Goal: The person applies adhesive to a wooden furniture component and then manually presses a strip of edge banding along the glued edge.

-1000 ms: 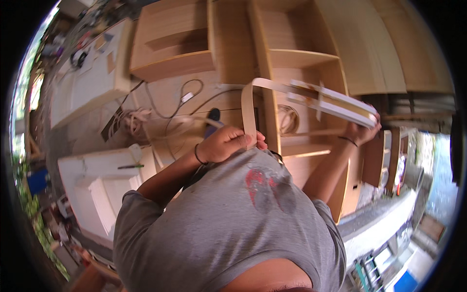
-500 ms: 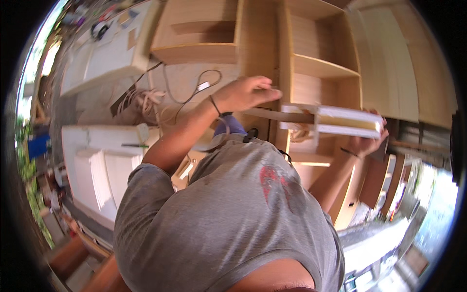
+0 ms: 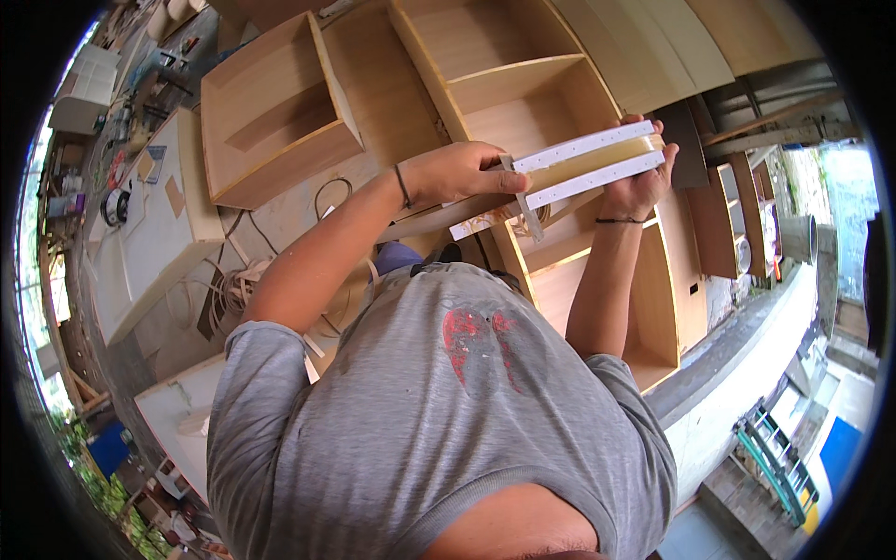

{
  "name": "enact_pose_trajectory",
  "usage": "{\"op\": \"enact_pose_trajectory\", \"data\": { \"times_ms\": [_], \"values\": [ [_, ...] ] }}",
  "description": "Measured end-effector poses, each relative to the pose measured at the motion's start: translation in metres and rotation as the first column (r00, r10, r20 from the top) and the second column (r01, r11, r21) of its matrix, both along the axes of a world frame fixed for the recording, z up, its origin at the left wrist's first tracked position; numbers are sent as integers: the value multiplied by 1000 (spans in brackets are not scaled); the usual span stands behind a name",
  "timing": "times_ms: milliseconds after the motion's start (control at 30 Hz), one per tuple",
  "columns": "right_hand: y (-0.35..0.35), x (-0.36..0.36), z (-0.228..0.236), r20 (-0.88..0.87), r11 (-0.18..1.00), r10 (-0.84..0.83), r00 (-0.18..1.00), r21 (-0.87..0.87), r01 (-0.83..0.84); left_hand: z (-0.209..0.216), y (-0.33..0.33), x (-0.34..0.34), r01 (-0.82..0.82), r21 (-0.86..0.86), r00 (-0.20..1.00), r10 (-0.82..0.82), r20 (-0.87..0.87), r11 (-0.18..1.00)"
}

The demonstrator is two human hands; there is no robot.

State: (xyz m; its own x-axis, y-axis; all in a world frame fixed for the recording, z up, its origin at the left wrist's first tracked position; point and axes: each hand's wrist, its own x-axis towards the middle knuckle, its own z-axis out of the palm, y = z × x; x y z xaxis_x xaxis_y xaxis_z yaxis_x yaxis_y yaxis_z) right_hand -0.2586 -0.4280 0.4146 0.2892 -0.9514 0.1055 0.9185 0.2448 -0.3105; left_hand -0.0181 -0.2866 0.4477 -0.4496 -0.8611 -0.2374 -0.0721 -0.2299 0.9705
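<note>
While the right hand grips the far end of a long white-sided holder, fingers wrapped around it, the left hand is at the near end, fingers bent by the thin crosspiece; can't tell if it pinches the crosspiece or the strip. Holder is up in front of the chest, slightly tilted, over a shelved wooden cabinet; two white dotted sides, yellowish channel between. Brown strip runs beneath the left hand toward the holder.

Room: cluttered workshop, daylight at both edges. Open wooden box unit ahead and left, pale wood, yellowish edges. Large flat boards top right, pale and smooth. White tabletop at left, scuffed, carrying a black-and-white roll and small brown scraps. Loose coil of pale strip near it, on the floor side; dark cable close by. White panel lower left, partly behind the sleeve. Right side: light low wall with a grey top, green ladder beyond, blue panel beside it. Far edges bent and too small to read.
</note>
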Motion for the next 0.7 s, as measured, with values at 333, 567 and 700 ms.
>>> {"op": "enact_pose_trajectory", "data": {
  "times_ms": [333, 567, 700],
  "values": [
    [-75, -65, 25, -164, 978, -95, 982, -197, 62, 31, 54, 20, -62, -46, 995, 65, 81, 997],
    [-101, -90, 1, -356, 985, -142, 924, -142, 97, 16, 78, 43, -103, -6, 993, 103, 49, 995],
    [3, 20, -5, -377, 983, -37, 926, -183, -35, 7, 58, 34, -119, 33, 976, 111, 188, 992]
  ]
}}
